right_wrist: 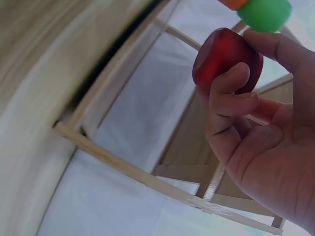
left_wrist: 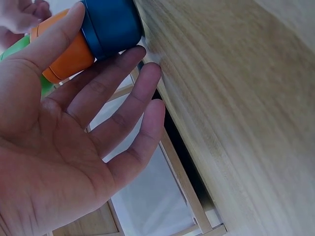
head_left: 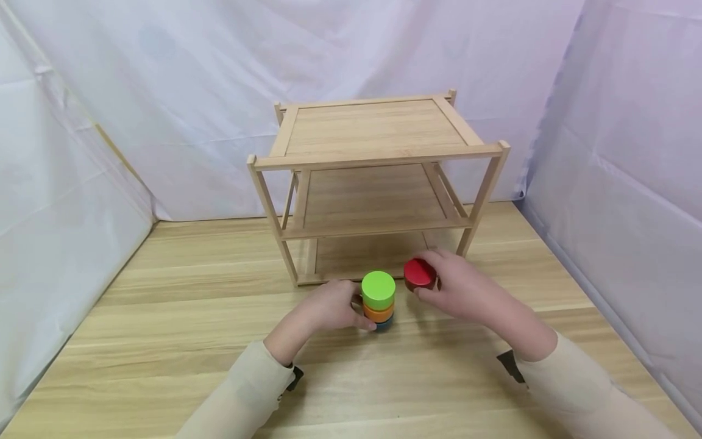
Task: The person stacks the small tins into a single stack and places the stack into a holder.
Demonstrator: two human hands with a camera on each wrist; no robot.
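In the head view, a stack of small round containers stands at the front edge of the wooden rack, with a green container (head_left: 378, 288) on top, an orange container (left_wrist: 76, 54) in the middle and a blue container (left_wrist: 114, 24) at the base. My left hand (head_left: 336, 308) holds the stack low from the left, thumb at the seam between orange and blue, fingertips on the blue one's other side. Just right of the stack, my right hand (head_left: 455, 283) grips a red round container (right_wrist: 226, 59) between thumb and fingers, raised off the table.
A light wooden rack (head_left: 378, 131) with several tiers stands right behind the hands, its front posts (head_left: 267, 201) close to both arms. White cloth (head_left: 219, 73) hangs behind and along both sides of the wood-grain table (head_left: 164, 317).
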